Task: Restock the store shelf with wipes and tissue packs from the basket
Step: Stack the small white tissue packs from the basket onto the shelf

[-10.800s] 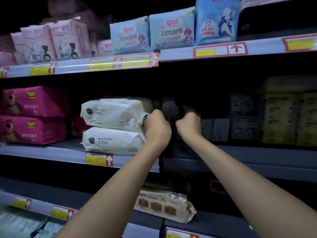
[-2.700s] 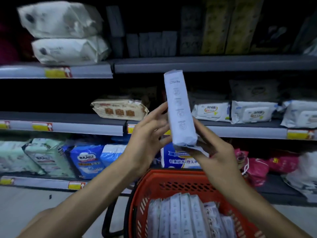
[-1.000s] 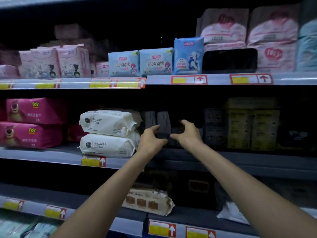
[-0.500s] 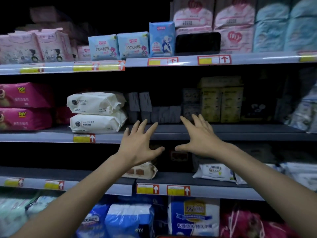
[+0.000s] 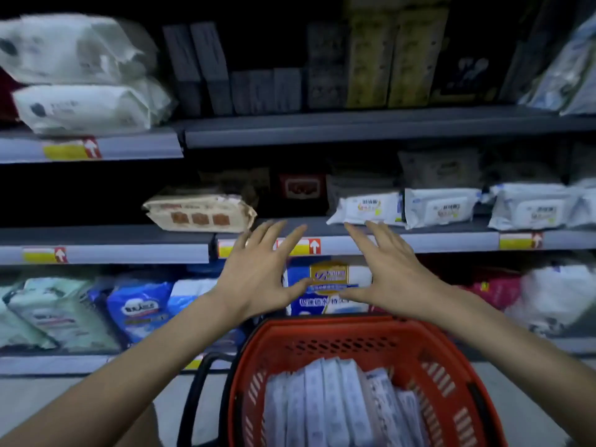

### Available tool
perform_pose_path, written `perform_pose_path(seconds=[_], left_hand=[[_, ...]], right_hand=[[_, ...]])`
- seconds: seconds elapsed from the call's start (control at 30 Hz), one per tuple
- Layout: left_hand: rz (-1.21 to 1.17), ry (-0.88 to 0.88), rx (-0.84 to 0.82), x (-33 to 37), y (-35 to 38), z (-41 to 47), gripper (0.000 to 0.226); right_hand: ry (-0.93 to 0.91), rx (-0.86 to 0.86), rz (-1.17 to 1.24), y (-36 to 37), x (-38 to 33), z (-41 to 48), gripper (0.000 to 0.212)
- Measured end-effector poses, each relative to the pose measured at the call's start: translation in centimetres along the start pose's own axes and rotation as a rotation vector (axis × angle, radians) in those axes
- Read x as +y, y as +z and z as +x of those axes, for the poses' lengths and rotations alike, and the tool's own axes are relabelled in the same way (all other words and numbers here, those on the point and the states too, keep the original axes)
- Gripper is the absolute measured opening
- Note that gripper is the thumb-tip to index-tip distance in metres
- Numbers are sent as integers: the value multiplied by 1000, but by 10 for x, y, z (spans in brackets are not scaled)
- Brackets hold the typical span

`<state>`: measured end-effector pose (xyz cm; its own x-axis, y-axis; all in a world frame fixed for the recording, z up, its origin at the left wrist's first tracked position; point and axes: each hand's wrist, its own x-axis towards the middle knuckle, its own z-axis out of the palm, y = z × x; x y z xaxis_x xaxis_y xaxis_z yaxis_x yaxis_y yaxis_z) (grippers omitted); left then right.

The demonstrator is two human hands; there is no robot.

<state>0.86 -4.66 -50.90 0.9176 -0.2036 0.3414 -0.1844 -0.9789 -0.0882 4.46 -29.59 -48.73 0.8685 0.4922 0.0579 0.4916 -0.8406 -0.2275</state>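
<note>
Head view, left hand (image 5: 258, 279) and right hand (image 5: 392, 279) spread wide, holding nothing, above red basket (image 5: 429, 356) of packs (image 5: 335, 408), shelf (image 5: 354, 127) beyond.

A dim store aisle, the shelf recesses nearly black. Grey metal boards run across in tiers: the upper shelf (image 5: 354, 127) high above the fingers (image 5: 267, 245), the middle shelf (image 5: 451, 245) just behind their tips, its front strip bearing yellow price tags (image 5: 516, 241) with red arrows, and the lowest shelf (image 5: 48, 364) below them. Pale grey floor (image 5: 48, 391) lies lower still, to their left.
</note>
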Motion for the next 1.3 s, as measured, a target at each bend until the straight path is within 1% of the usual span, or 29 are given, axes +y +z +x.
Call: perform_pose_path(seconds=[0.07,0.13,0.27,0.4,0.5,0.57,0.6,0.63,0.73,0.83,0.9,1.07,1.23,1.3], left_hand=[[-49,23,-14,14,29,-16,90],[-92,35,-57,27,60,-31,88],[-121,45,-268,51,120,-62,88],[-144,95,-477,78,167,-84,91],[-135,150,-605,100,198,-90,88],[-122,185,-690,116,217,-91,98],[-110,210,-723,124,226,-91,102],[-93,234,-751,131,235,-93,101],[-65,294,-753,147,256,-94,86],[-23,349,-712,156,266,-95,94],[-14,341,-690,161,268,-95,96],[11,351,-690,166,271,-82,79],[-18,389,-648,170,276,-73,84],[0,392,-638,173,280,-72,90]], right_hand=[[-9,-55,12,30,12,-14,112],[4,-146,22,63,26,-28,109],[56,-357,58,129,55,-54,106],[62,-527,26,174,79,-75,104],[82,-619,-32,194,91,-83,90],[90,-682,-79,202,97,-88,78],[88,-701,-107,206,100,-90,76],[85,-712,-136,209,102,-93,76],[103,-734,-169,216,108,-96,75],[105,-742,-156,218,112,-95,71],[92,-713,-164,216,113,-93,67],[74,-674,-187,216,118,-91,56],[90,-645,-168,213,123,-91,56],[102,-642,-148,213,125,-92,55]])
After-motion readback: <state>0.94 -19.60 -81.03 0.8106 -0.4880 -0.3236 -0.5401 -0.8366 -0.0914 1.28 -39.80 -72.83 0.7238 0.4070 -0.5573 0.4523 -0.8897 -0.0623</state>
